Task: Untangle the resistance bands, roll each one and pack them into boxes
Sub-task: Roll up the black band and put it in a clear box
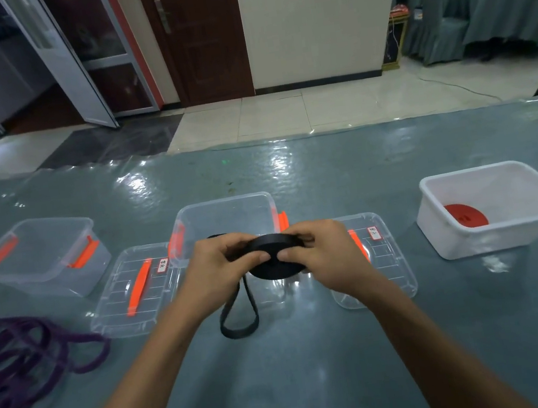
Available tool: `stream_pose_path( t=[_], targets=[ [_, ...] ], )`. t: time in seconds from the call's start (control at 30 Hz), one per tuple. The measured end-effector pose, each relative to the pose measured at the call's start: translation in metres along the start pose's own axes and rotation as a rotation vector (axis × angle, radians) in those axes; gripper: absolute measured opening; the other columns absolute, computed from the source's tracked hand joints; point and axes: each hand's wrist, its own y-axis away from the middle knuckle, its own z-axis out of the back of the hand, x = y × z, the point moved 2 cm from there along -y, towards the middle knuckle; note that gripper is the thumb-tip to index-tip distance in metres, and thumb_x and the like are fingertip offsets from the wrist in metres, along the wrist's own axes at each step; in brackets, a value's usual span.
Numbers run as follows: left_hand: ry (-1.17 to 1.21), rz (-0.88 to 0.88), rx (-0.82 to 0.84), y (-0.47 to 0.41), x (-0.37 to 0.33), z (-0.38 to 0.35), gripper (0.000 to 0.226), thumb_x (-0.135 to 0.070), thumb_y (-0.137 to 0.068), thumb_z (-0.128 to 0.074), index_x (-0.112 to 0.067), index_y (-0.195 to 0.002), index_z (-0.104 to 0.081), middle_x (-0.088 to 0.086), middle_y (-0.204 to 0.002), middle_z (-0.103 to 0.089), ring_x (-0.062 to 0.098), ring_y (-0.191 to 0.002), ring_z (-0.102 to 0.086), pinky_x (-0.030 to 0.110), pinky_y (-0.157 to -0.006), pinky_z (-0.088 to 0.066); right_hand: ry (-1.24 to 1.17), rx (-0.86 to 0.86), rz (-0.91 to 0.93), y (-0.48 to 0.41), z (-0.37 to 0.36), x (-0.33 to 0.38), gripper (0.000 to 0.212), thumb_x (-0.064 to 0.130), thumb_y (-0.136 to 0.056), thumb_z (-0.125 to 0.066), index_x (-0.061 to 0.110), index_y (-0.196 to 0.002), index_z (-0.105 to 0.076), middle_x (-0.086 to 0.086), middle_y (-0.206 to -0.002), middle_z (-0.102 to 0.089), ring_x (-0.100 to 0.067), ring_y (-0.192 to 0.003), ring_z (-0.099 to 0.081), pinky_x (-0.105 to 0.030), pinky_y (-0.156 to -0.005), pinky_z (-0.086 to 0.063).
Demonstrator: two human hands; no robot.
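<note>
- The purple band (23, 356) lies in a loose tangle on the table (318, 369), at about eight o'clock from the hands. It is untouched and looks like the next one to sort out.
- A clear box (29, 279) stands open at ten o'clock with its lid (117, 311) flat just beside it, so both are ready for a roll.
- The left hand (221, 266) curls round the near-left edge of the black band (276, 268), thumb pressed on the coil, probably to stop the turns springing loose.
- The black band is held above the table as a nearly finished flat roll. A short loop still hangs down at six o'clock, unwound.
- A second open box (222, 201) sits at twelve o'clock, directly behind the roll, the likely place to drop it.
- The right hand (323, 255) pinches the coil's right side, thumb facing the left one.
- Another lid (394, 265) lies at three o'clock.
- A white box (473, 240) at two o'clock already holds a rolled red band (466, 216).
</note>
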Motion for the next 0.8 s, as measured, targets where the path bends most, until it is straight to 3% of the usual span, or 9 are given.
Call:
stream_pose_path(
  t=[0.13,0.3,0.4,0.5,0.57,0.7,0.8],
  targets=[
    [0.193,0.042,-0.095,0.004,-0.003,0.005,0.026,0.004,-0.082,-0.075,-0.016,-0.099,-0.076,-0.006,-0.090,-0.079,0.009,-0.085,-0.075,0.017,-0.077,-0.055,-0.416,-0.046,-0.158,0.004,0.002,-0.001,0.017,-0.001,-0.088,-0.069,0.008,-0.102,-0.073,-0.012,-0.092,-0.077,-0.031,-0.084,-0.075,-0.050,-0.070,-0.062],
    [0.332,0.036,-0.132,0.001,-0.014,0.006,0.030,0.011,-0.082,-0.071,-0.012,-0.100,-0.075,-0.001,-0.094,-0.079,0.013,-0.089,-0.075,0.019,-0.079,-0.056,-0.706,-0.060,-0.202,0.008,-0.007,-0.004,0.019,0.002,-0.093,-0.062,-0.002,-0.111,-0.066,-0.020,-0.103,-0.074,-0.038,-0.094,-0.073,-0.055,-0.072,-0.061],
    [0.277,0.062,-0.120,0.003,-0.010,0.009,0.026,0.008,-0.081,-0.074,-0.012,-0.097,-0.076,0.001,-0.090,-0.079,0.015,-0.086,-0.076,0.021,-0.077,-0.056,-0.583,-0.048,-0.150,0.009,-0.009,-0.006,0.019,0.002,-0.093,-0.064,0.005,-0.111,-0.066,-0.011,-0.102,-0.076,-0.031,-0.094,-0.074,-0.048,-0.074,-0.062],
    [0.158,0.083,-0.069,0.005,-0.005,0.010,0.022,0.001,-0.081,-0.077,-0.009,-0.100,-0.077,0.002,-0.090,-0.079,0.018,-0.086,-0.076,0.024,-0.079,-0.058,-0.192,-0.021,0.032,0.005,0.000,-0.002,0.029,0.006,-0.086,-0.074,0.015,-0.113,-0.069,0.003,-0.103,-0.076,-0.013,-0.098,-0.072,-0.032,-0.085,-0.059],
    [0.130,0.076,-0.045,0.006,-0.006,0.008,0.022,0.000,-0.081,-0.077,-0.008,-0.102,-0.077,0.002,-0.090,-0.079,0.017,-0.086,-0.076,0.023,-0.079,-0.058,0.021,0.013,0.111,0.002,0.002,0.003,0.026,0.010,-0.084,-0.075,0.019,-0.109,-0.072,0.009,-0.097,-0.075,-0.009,-0.096,-0.070,-0.029,-0.088,-0.057],
    [0.198,0.082,-0.036,0.003,-0.009,0.006,0.024,0.001,-0.081,-0.077,-0.005,-0.105,-0.076,0.004,-0.092,-0.079,0.018,-0.088,-0.076,0.020,-0.079,-0.057,-0.020,-0.043,0.098,-0.001,0.004,0.003,0.021,0.005,-0.083,-0.074,0.016,-0.100,-0.074,0.003,-0.089,-0.075,-0.015,-0.088,-0.072,-0.041,-0.082,-0.059],
    [0.250,0.099,-0.032,0.002,-0.007,0.003,0.028,0.004,-0.080,-0.077,-0.006,-0.106,-0.075,0.004,-0.097,-0.078,0.019,-0.093,-0.075,0.022,-0.082,-0.058,-0.276,-0.094,0.008,0.001,0.004,-0.002,0.024,-0.004,-0.085,-0.070,0.016,-0.099,-0.072,-0.004,-0.091,-0.077,-0.022,-0.087,-0.075,-0.044,-0.076,-0.062]
  ],
)
